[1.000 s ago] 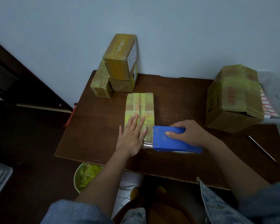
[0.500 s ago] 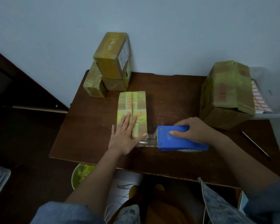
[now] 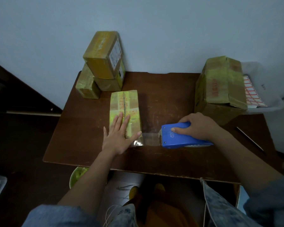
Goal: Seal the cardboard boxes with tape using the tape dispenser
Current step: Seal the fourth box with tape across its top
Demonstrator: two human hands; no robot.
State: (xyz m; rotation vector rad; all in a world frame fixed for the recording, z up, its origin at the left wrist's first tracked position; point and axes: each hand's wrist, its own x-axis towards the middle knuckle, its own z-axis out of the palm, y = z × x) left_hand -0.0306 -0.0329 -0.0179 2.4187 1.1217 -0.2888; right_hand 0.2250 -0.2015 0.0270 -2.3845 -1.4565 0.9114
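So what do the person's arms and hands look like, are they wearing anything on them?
Both hands are bare: the left hand and the right hand wear no gloves, and no rings or watch show. The forearms are bare too. Faded, mottled blue denim-like sleeves, pushed up toward the elbows, show on the left and the right at the bottom of the picture.

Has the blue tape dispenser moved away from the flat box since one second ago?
Yes. The blue tape dispenser has moved right, away from the flat box; before it touched the box's near end, now a strip of clear tape spans the gap.
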